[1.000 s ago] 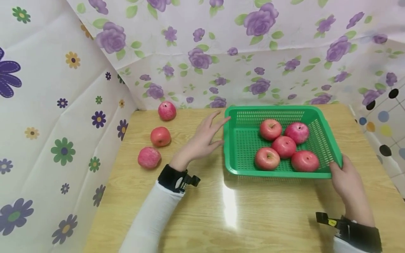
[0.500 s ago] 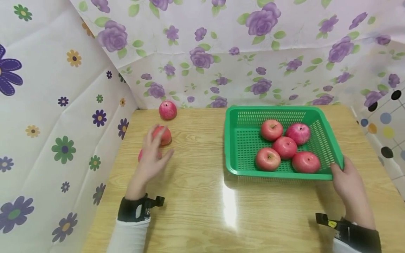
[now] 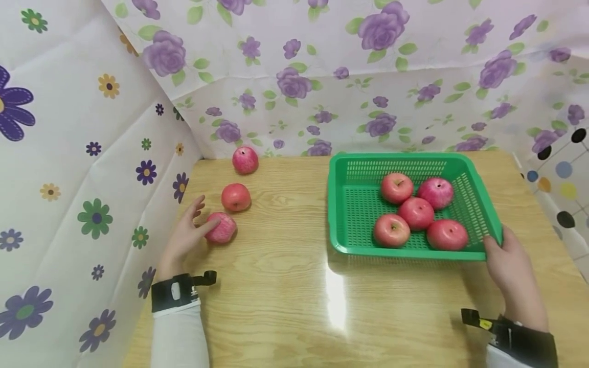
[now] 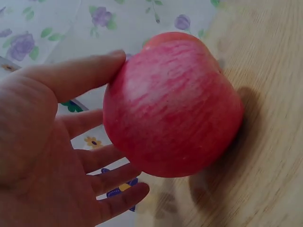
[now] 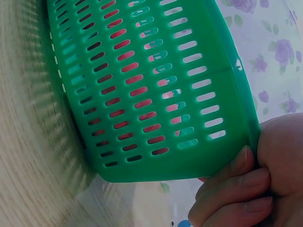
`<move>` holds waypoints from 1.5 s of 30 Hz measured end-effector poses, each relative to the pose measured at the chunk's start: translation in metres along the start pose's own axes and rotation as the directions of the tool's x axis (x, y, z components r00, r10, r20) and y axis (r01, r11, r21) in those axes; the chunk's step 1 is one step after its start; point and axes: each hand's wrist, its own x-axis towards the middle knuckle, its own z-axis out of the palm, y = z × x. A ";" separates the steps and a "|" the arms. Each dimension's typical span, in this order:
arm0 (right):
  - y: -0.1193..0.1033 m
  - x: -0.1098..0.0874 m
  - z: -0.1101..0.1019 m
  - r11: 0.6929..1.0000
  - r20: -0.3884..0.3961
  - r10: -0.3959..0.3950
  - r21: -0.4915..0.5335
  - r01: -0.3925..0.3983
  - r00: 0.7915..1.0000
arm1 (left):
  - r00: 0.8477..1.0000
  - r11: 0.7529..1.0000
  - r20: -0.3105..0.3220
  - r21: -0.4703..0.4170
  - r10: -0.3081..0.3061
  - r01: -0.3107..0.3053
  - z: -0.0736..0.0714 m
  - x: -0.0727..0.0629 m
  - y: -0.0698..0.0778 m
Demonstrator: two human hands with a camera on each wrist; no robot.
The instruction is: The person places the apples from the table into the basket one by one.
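Observation:
My left hand [image 3: 183, 240] is at the nearest of three loose apples on the left of the table. Its thumb lies over this pink-red streaked apple [image 3: 222, 228], and the fingers are spread along the left side. In the left wrist view the fingers look nearly straight, not wrapped round the apple [image 4: 173, 109]; some fingertips are hidden behind it. On the right, my right hand [image 3: 515, 273] grips the near right corner of a green plastic basket [image 3: 338, 220]. From the right wrist, curled fingers [image 5: 236, 194] show under the basket's rim [image 5: 244, 90].
Several red apples [image 3: 415, 213] lie grouped in the basket's right part. Two more loose apples, an orange-red one [image 3: 236, 197] and a pink one [image 3: 245, 160], stand behind the streaked one. Flowered sheets [image 3: 294, 117] border the wooden table [image 3: 280, 286] at the back and left.
My left hand has moved from the basket's left rim across to the loose apples, passing over them, and is now at the left of the nearest one. The right hand stays on the basket.

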 end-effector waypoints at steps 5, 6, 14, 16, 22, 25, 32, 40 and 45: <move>-0.001 0.001 0.001 1.000 -0.009 0.000 -0.003 0.000 1.000 | 0.996 0.999 0.076 0.026 -0.039 0.037 -0.001 -0.001 -0.005; -0.002 0.001 0.001 1.000 -0.011 -0.001 -0.001 0.001 1.000 | 0.994 0.999 0.100 0.025 -0.034 0.032 -0.001 -0.001 -0.005; -0.003 0.001 0.001 1.000 -0.022 0.004 -0.008 -0.004 1.000 | 0.966 0.996 0.258 0.092 -0.030 0.006 0.004 -0.007 -0.001; -0.003 0.001 0.001 1.000 -0.015 0.008 -0.005 -0.008 1.000 | 0.963 0.994 0.267 0.106 -0.028 0.000 0.006 -0.008 0.000; -0.004 0.003 0.001 1.000 -0.012 0.015 -0.004 -0.015 1.000 | 0.962 0.983 0.266 0.155 0.055 -0.099 0.017 -0.009 0.002; -0.004 0.002 0.001 1.000 -0.016 0.019 -0.004 -0.019 1.000 | 0.966 0.975 0.249 0.184 0.076 -0.124 0.021 -0.008 0.002; -0.002 0.000 0.001 1.000 -0.020 0.011 -0.002 -0.011 1.000 | 0.972 0.976 0.232 0.195 0.047 -0.094 0.025 -0.008 0.002; -0.002 0.001 0.001 1.000 -0.016 0.013 0.001 -0.013 1.000 | 0.977 0.982 0.214 0.177 0.022 -0.061 0.026 -0.007 0.001; -0.002 0.001 0.000 1.000 -0.021 0.013 0.000 -0.013 1.000 | 0.977 0.994 0.213 0.112 -0.032 0.008 0.025 -0.008 -0.003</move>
